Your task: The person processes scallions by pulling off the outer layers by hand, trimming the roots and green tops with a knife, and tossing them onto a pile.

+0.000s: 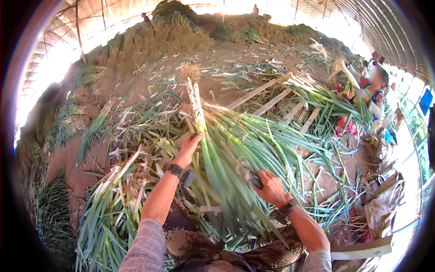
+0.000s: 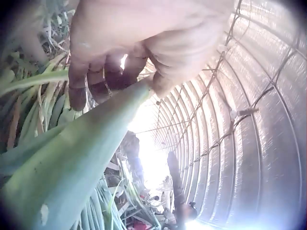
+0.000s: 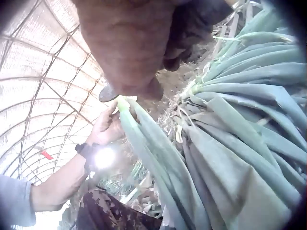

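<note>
In the head view, the left hand (image 1: 191,144) grips a long leek (image 1: 197,106) by its stalk, roots pointing up and away, green leaves hanging toward the lap. The left wrist view shows that hand (image 2: 153,38) with its fingers and thumb around the leek (image 2: 72,163). To the right, over the leaves, the right hand (image 1: 272,187) is curled round a dark-handled tool (image 1: 255,179), whose far end is blurred. In the right wrist view, the right hand (image 3: 129,43) is close to the left hand (image 3: 106,127) and the leek (image 3: 144,143).
A pile of leeks (image 1: 253,131) fans out beside the held one, with wooden slats (image 1: 272,102) behind. More leeks (image 1: 106,204) lie at the lower left. Another person (image 1: 376,86) sits at the right, and tall heaps (image 1: 172,38) stand at the back. A pale board (image 1: 362,249) is at the lower right.
</note>
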Tool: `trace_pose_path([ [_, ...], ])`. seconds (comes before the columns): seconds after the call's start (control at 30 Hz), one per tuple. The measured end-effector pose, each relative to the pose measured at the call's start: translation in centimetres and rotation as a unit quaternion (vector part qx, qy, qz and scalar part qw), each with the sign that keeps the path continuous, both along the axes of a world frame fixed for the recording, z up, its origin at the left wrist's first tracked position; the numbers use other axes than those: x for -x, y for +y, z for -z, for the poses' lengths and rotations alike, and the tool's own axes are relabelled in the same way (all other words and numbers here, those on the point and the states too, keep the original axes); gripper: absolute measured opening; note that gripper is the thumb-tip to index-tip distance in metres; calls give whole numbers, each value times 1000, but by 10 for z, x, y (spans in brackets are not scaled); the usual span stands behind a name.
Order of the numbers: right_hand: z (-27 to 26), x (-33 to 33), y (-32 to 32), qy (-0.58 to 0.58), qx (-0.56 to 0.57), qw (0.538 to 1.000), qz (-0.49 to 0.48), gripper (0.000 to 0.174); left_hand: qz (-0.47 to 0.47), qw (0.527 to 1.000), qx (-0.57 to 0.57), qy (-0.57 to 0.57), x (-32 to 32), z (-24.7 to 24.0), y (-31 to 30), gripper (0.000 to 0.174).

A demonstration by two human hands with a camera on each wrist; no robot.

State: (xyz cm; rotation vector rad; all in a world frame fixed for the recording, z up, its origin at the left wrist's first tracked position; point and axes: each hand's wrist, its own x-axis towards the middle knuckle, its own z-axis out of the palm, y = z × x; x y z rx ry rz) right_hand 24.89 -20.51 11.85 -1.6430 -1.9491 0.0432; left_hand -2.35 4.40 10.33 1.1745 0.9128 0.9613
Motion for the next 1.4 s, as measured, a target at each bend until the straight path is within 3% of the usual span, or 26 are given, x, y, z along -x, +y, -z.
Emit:
trace_pose_path([
  [0.03,-1,2,4,-3,-16,999,-30,34,2,1000,-4,1,-1,1,1,37],
  [0.1,0,7,15,-6,2,1000,-24,34,45,987,81,-133,1,-2,-2,33],
  [0.2,10,12,29,-12,35,999,-23,33,44,980,81,-178,0,8,-5,30],
  [0.33,22,16,34,38,18,999,-33,36,36,993,17,-113,4,35,5,28],
  [0.37,22,15,35,27,44,998,-36,36,35,994,-15,-105,4,42,6,35],
  [0.47,19,16,28,9,75,996,-50,30,-94,989,96,-63,-6,31,-13,56],
  [0.5,27,15,26,18,84,995,-51,29,-128,986,96,-41,-1,54,2,61],
  [0.53,27,14,23,5,160,986,-43,29,-192,977,87,-21,1,66,9,51],
  [0.6,35,6,16,7,156,984,-82,30,-170,976,67,-121,13,53,10,37],
  [0.63,38,3,12,6,155,985,-80,30,-198,967,26,-160,15,44,14,29],
  [0.7,38,-3,7,-27,235,968,-78,29,-210,962,1,-172,26,1,13,29],
  [0.8,47,-16,3,-28,250,966,-60,29,-238,952,-58,-185,45,-67,23,28],
  [0.9,51,-25,3,-15,237,971,8,30,-214,941,-136,-225,67,-149,27,31],
  [1.0,50,-41,-7,-56,274,960,16,31,-180,923,-224,-255,90,-229,24,28],
  [1.1,62,-62,-15,-58,273,959,45,32,-183,883,-266,-340,97,-299,9,28],
  [1.13,69,-70,-17,-35,262,963,59,32,-188,872,-266,-366,101,-310,10,27],
  [1.2,61,-77,-24,-23,255,965,55,33,-83,859,-312,-398,103,-318,13,27],
  [1.3,29,-90,-38,12,243,963,116,36,-182,855,-234,-425,67,-317,2,32],
  [1.33,21,-105,-45,-10,256,953,160,41,-186,856,-232,-423,61,-305,2,32],
  [1.37,28,-138,-52,-33,221,964,144,46,-162,857,-228,-433,54,-285,8,33],
  [1.4,-16,-124,-71,29,159,969,185,45,-136,857,-224,-445,45,-274,9,34],
])
